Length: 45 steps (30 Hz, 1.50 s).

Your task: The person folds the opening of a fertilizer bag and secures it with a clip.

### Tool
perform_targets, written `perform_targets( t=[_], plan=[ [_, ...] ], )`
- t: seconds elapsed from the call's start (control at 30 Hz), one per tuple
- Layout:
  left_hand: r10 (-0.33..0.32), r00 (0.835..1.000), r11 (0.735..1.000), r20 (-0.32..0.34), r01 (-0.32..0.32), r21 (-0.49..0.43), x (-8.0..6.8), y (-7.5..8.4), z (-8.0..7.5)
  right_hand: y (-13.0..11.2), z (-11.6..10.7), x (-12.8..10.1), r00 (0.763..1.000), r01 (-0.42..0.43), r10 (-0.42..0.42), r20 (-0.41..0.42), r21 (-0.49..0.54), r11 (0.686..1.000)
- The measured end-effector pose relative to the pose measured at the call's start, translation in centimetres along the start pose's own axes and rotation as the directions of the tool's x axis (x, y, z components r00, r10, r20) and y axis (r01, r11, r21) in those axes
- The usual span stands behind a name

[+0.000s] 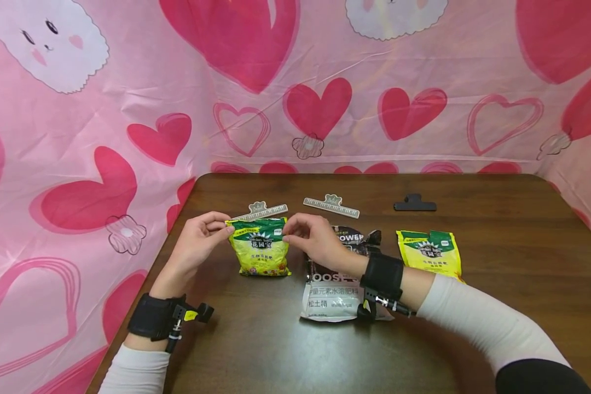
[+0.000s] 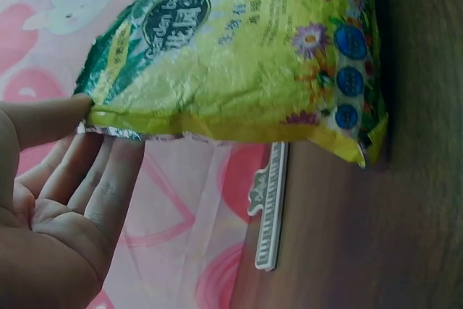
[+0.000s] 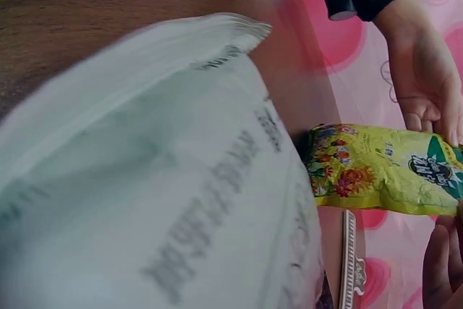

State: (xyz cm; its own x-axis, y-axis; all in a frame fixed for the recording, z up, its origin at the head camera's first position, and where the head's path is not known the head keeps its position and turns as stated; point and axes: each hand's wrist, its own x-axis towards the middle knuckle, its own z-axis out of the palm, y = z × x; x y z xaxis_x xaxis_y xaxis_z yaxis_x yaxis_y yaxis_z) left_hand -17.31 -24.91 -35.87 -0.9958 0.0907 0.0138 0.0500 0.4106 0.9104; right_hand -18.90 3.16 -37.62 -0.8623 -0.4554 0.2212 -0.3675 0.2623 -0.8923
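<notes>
Both hands [image 1: 256, 236] pinch the yellow bag's [image 1: 263, 253] top.

Dark wooden table [image 1: 497, 306] with packets and clips

A yellow-green packet [image 1: 262, 247] stands near the middle; just right of it lies a black-and-white pouch [image 1: 331, 290], farther right a second yellow packet [image 1: 429, 253]. Behind it lie two pale clips [image 1: 267, 210] [image 1: 331, 206]; a black clip [image 1: 415, 203] sits farther right.

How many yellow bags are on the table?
2. One yellow and green plastic bag stands upright near the table's left side, its top pinched by the left hand and the right hand. The other yellow bag lies flat, further right. None seems hidden.
</notes>
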Motion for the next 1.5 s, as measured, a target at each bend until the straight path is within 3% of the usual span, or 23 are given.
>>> perform_targets(
  t=[0.17,0.3,0.43,0.6,0.77,1.07,1.33,1.5],
  plan=[
    [0.017,0.999,1.0,0.042,-0.017,-0.01,-0.2,-0.2,-0.2,0.0,0.4,-0.4,0.999,0.05,-0.05,0.002,0.0,0.999],
    [0.095,0.994,0.995,0.055,-0.093,-0.032,-0.2,-0.5,-0.1,0.1,0.6,-0.6,0.997,0.071,-0.071,0.013,0.02,0.997],
    [0.189,0.981,0.981,0.053,-0.186,-0.054,-0.2,-0.8,0.0,0.2,0.7,-0.8,0.998,0.063,-0.063,0.028,0.03,0.998],
    [0.261,0.964,0.96,0.051,-0.254,-0.113,0.0,-1.1,0.2,0.5,0.6,-0.7,0.997,0.07,-0.07,0.018,0.022,0.997],
    [0.315,0.948,0.948,0.053,-0.311,-0.058,0.0,-1.7,0.1,0.8,0.7,-0.6,0.995,0.098,-0.098,0.017,0.016,0.995],
    [0.29,0.951,0.956,0.108,-0.294,0.017,0.0,-1.6,0.1,0.5,0.9,-0.6,0.99,0.137,-0.137,0.016,-0.022,0.99],
    [0.312,0.947,0.948,0.07,-0.316,0.043,0.0,-1.5,0.3,0.3,1.0,-0.6,0.987,0.162,-0.161,0.022,-0.047,0.986],
    [0.281,0.958,0.956,0.063,-0.285,0.071,-0.2,-1.4,0.2,0.4,1.1,-0.6,0.986,0.168,-0.167,0.022,-0.083,0.982]
  ],
)
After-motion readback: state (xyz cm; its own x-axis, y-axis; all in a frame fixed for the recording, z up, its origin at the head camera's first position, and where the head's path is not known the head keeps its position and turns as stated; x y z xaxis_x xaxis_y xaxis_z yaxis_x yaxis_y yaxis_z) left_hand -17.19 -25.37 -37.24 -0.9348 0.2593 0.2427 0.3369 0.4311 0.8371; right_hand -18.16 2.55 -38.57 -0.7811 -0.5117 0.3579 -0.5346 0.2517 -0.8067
